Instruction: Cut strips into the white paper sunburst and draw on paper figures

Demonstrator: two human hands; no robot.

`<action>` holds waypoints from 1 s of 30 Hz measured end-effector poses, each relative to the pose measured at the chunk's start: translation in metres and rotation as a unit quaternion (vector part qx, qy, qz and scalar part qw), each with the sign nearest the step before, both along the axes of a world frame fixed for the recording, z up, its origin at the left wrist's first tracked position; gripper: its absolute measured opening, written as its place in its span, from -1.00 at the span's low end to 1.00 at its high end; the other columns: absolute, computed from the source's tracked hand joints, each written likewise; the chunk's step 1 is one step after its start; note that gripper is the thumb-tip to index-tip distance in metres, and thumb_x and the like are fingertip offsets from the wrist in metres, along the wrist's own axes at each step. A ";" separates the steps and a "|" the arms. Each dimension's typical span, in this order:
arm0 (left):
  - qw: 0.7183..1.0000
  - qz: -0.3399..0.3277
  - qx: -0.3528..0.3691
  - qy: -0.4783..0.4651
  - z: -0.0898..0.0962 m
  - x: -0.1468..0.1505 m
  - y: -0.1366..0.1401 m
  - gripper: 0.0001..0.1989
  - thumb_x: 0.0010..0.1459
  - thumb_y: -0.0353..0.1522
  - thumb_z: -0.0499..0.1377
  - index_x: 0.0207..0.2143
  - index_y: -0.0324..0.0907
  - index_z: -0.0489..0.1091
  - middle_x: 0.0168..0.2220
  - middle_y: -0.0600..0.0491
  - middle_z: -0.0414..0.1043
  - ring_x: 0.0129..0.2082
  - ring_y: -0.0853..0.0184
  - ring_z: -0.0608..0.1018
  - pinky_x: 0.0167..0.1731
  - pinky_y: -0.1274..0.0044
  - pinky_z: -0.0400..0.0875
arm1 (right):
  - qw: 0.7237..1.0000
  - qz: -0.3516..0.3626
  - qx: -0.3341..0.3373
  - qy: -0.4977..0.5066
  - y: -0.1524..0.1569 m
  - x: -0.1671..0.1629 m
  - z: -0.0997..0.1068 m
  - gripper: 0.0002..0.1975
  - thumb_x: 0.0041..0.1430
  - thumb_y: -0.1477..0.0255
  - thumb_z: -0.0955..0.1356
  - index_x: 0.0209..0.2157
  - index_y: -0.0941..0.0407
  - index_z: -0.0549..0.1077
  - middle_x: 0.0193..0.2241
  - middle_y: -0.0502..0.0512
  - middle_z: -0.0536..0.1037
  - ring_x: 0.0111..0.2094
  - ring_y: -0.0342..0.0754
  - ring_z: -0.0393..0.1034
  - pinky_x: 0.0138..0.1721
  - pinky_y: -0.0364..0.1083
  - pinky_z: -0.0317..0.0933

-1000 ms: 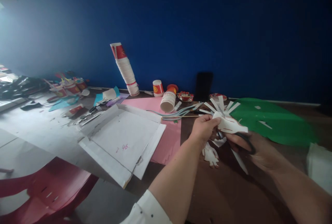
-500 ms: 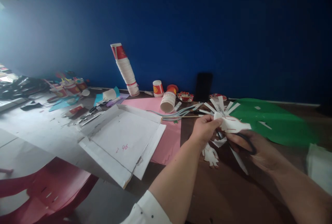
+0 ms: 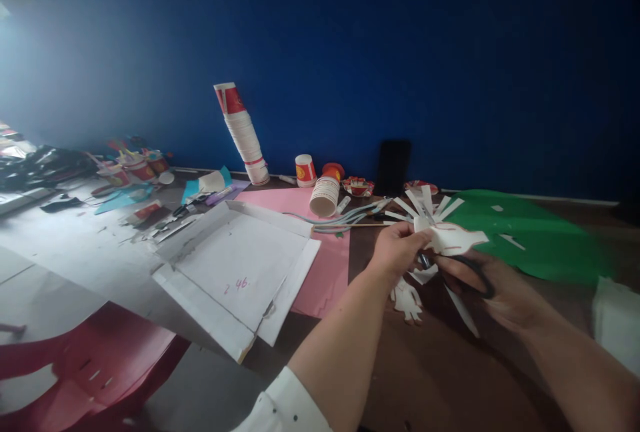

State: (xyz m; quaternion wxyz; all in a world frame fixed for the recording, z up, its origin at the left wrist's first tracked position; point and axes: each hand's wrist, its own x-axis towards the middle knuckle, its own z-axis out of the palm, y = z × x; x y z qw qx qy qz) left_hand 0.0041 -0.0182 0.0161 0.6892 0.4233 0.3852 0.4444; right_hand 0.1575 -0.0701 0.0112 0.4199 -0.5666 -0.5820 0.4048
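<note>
**Cutting seems partway done**

Head view: the left hand (image 3: 400, 250) pinches a white paper piece with red outlines (image 3: 459, 239) at its left end, fingers closed, above the dark brown desk (image 3: 425, 372). The right hand (image 3: 500, 292) has its fingers curled round black-handled scissors (image 3: 484, 276); blade opening is hidden. A white red-edged paper cut-out (image 3: 407, 302) lies nearer, apparently finished; the held piece looks incompletely trimmed.
</note>
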 end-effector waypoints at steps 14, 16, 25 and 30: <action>0.999 -0.027 0.022 0.012 -0.007 0.001 0.002 -0.58 -0.05 -0.05 0.36 -0.47 -0.21 0.37 -0.61 0.14 0.27 -0.67 0.53 0.27 -0.67 0.65 0.14 | 1.000 0.017 -0.018 0.019 -0.001 -0.003 0.004 -0.45 -0.05 -0.09 0.46 -0.67 0.09 0.38 -0.69 -0.05 0.33 -0.56 -0.11 0.13 -0.48 -0.09 -0.02; 0.999 -0.030 0.024 0.013 -0.007 0.001 0.002 -0.57 -0.06 -0.04 0.36 -0.48 -0.21 0.36 -0.61 0.14 0.26 -0.67 0.53 0.26 -0.67 0.65 0.13 | 0.999 0.025 -0.014 0.025 -0.001 -0.002 0.003 -0.47 -0.01 -0.08 0.45 -0.65 0.10 0.39 -0.68 -0.05 0.33 -0.56 -0.11 0.13 -0.48 -0.09 -0.02; 0.999 -0.035 0.023 0.025 -0.009 0.001 0.003 -0.55 -0.07 -0.01 0.36 -0.49 -0.20 0.35 -0.62 0.15 0.25 -0.67 0.52 0.27 -0.69 0.65 0.11 | 0.999 0.020 -0.026 0.030 -0.003 -0.006 0.008 -0.49 -0.03 -0.06 0.47 -0.63 0.09 0.41 -0.68 -0.07 0.33 -0.54 -0.11 0.12 -0.46 -0.09 -0.03; 0.999 -0.034 0.020 0.020 -0.011 0.001 0.004 -0.55 -0.08 -0.02 0.37 -0.48 -0.20 0.35 -0.63 0.16 0.24 -0.68 0.52 0.26 -0.69 0.65 0.11 | 0.999 0.022 -0.022 0.033 -0.003 -0.005 0.007 -0.49 -0.05 -0.07 0.47 -0.62 0.10 0.42 -0.67 -0.07 0.34 -0.54 -0.10 0.14 -0.44 -0.09 -0.01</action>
